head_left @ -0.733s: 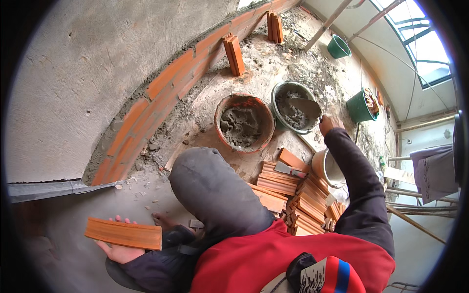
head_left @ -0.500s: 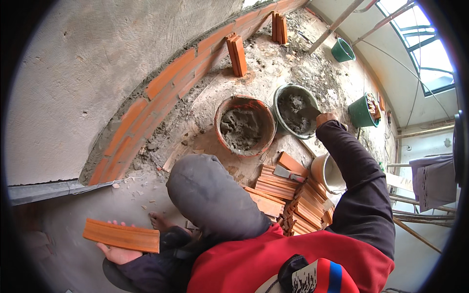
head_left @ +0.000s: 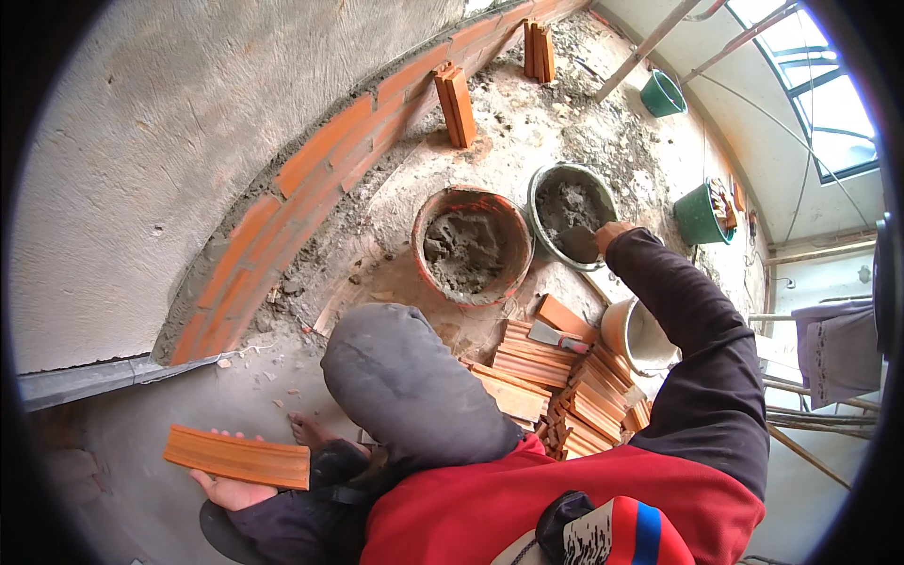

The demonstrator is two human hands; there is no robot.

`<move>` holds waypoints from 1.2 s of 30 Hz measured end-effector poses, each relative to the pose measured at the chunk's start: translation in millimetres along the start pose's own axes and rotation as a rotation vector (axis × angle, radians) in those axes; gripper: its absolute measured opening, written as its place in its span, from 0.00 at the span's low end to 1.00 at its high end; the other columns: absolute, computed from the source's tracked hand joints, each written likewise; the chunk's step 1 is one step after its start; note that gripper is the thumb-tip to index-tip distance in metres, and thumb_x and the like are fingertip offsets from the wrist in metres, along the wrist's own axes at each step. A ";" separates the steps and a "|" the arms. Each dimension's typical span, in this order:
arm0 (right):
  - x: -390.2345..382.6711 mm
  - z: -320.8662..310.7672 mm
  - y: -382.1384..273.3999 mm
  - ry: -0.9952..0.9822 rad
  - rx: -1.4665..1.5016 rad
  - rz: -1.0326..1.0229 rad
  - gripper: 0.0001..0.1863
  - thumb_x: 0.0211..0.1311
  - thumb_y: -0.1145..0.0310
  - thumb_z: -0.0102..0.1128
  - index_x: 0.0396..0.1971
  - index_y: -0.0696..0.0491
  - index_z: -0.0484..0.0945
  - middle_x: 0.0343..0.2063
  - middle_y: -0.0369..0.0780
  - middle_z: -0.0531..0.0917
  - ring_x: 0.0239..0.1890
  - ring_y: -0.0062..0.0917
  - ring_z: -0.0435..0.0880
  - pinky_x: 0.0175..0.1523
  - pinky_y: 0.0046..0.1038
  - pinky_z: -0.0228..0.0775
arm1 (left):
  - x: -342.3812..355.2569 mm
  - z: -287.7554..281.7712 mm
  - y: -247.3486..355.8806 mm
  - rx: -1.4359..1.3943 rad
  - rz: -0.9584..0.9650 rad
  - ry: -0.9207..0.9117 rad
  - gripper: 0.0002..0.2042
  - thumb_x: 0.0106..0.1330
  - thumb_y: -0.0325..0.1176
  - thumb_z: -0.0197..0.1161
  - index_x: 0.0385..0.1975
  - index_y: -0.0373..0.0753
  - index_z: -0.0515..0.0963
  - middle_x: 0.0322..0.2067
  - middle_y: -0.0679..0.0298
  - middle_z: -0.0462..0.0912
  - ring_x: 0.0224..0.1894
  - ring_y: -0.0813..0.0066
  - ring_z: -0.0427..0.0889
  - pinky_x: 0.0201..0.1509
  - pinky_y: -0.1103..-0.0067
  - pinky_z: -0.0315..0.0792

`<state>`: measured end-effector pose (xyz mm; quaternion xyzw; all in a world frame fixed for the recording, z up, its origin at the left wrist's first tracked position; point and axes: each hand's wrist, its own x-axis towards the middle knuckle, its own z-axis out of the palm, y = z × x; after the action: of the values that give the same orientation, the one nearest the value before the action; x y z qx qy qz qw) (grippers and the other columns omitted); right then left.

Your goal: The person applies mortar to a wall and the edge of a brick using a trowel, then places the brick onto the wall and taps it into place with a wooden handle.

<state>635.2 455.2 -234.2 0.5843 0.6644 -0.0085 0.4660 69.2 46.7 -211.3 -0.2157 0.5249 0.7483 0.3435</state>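
My left hand (head_left: 233,491) supports a long orange brick (head_left: 240,458) with a grooved face. Its fingertips show past the far edge and the thumb rests at the near side. At the right, my right hand (head_left: 614,237) grips a trowel (head_left: 578,245), whose blade sits in the grey mortar of a round bucket (head_left: 533,209). The trowel's handle is hidden in my fist. Close by on the left stands a reddish-rimmed bucket (head_left: 420,247), also holding mortar. A low brick wall (head_left: 325,160) curves along the plastered wall.
Beside my knee, orange bricks (head_left: 589,400) lie stacked with a putty knife (head_left: 557,336) on top. A whitish bucket (head_left: 617,330) stands by them. Upright bricks (head_left: 456,106) lean near the low wall. Green buckets (head_left: 702,215) and poles (head_left: 645,52) are farther off.
My right hand has drawn slightly back toward me, and the trowel blade has moved down to the near side of the bucket. The left hand keeps the brick nearly still.
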 end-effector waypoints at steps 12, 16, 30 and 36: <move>37.0 92.7 62.6 0.011 0.977 -0.021 0.07 0.50 0.68 0.64 0.28 0.54 0.80 0.13 0.36 0.75 0.14 0.21 0.73 0.20 0.29 0.66 | -0.9 1.3 -3.4 -0.018 -0.005 -0.072 0.34 0.67 0.68 0.35 0.56 0.45 0.70 0.46 0.68 0.75 0.44 0.65 0.75 0.50 0.52 0.67; 33.6 105.8 59.7 0.138 1.051 -0.023 0.06 0.53 0.69 0.63 0.28 0.55 0.80 0.12 0.35 0.73 0.12 0.19 0.70 0.17 0.27 0.62 | -3.5 4.5 -3.0 -0.013 -0.040 -0.112 0.35 0.67 0.68 0.35 0.59 0.45 0.69 0.48 0.67 0.75 0.46 0.63 0.75 0.51 0.50 0.66; -162.8 -104.9 -31.4 0.102 1.598 -0.570 0.12 0.46 0.70 0.45 0.30 0.60 0.72 0.14 0.38 0.71 0.11 0.20 0.66 0.16 0.22 0.58 | -23.2 76.3 -36.5 -0.426 -0.053 -0.661 0.29 0.71 0.61 0.39 0.57 0.44 0.69 0.50 0.61 0.75 0.53 0.58 0.73 0.59 0.49 0.65; -280.7 -202.7 -118.0 -0.030 1.275 -0.862 0.15 0.50 0.72 0.49 0.38 0.63 0.73 0.20 0.37 0.76 0.18 0.21 0.73 0.25 0.19 0.65 | -35.6 87.4 -33.8 -0.442 0.016 -0.635 0.31 0.71 0.62 0.36 0.61 0.43 0.64 0.56 0.58 0.71 0.55 0.60 0.72 0.62 0.58 0.65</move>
<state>386.2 314.8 -5.9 0.4293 0.6934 -0.5787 0.0036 121.5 125.3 -177.4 -0.0379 0.2201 0.8755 0.4285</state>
